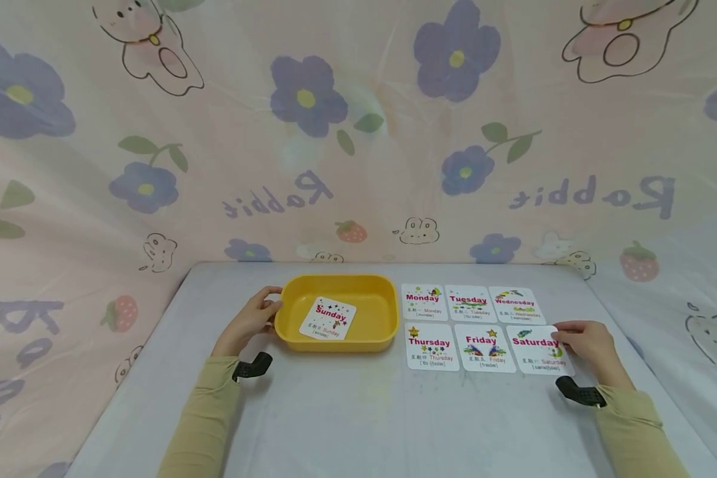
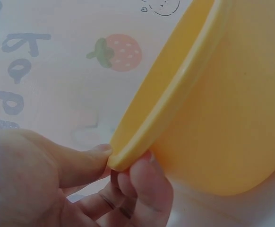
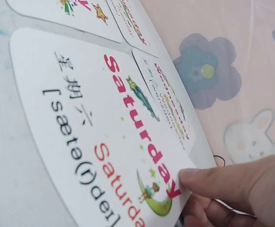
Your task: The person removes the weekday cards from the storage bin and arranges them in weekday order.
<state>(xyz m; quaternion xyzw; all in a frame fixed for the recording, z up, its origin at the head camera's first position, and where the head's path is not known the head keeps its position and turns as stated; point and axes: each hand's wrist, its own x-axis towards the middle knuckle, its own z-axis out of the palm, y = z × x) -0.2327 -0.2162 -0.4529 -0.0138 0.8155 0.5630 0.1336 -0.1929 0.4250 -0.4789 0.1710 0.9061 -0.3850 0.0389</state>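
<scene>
A yellow tray (image 1: 373,312) stands on the table with the Sunday card (image 1: 328,318) lying tilted inside it. My left hand (image 1: 253,322) pinches the tray's left rim; in the left wrist view the thumb lies on top of the yellow rim (image 2: 175,90) and the fingers curl below it. With thumb and fingers, my right hand (image 1: 591,342) pinches the right edge of the Saturday card (image 1: 540,350). That card sits at the right end of the front row, beside the Friday card (image 1: 488,348) and in front of the Wednesday card (image 1: 516,305).
The Monday card (image 1: 423,303) and Tuesday card (image 1: 468,304) lie in the back row, right of the tray. The Thursday card (image 1: 432,347) starts the front row. A patterned curtain (image 1: 358,166) hangs behind the white table (image 1: 358,411).
</scene>
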